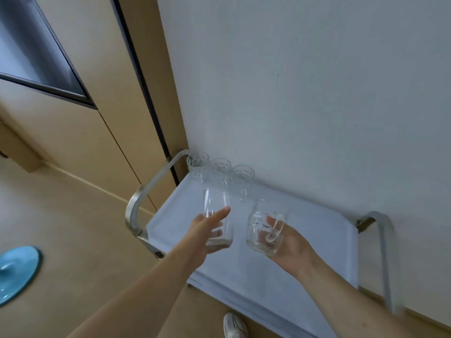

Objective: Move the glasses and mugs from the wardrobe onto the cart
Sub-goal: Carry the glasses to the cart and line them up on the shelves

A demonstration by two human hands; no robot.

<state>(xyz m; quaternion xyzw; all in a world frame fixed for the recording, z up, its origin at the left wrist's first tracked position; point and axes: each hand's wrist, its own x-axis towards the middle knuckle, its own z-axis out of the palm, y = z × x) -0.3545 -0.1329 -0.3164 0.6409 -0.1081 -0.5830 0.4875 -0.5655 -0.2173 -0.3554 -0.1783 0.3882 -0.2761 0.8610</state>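
My left hand (203,234) holds a tall clear glass (216,211) over the white top of the cart (317,240). Just to its right, my right hand (290,242) grips a clear glass mug (262,230) with fingers through its handle. Both are tilted and held above the cart's middle, apart from the surface as far as I can tell. Three clear glasses (219,168) stand in a row at the cart's far left corner against the wall.
The cart has a metal handle on the left (141,201) and another on the right (383,252). A white wall stands behind it, and beige wardrobe panels (102,123) stand to the left. A blue round object (17,272) lies on the floor. A white shoe (234,325) shows below.
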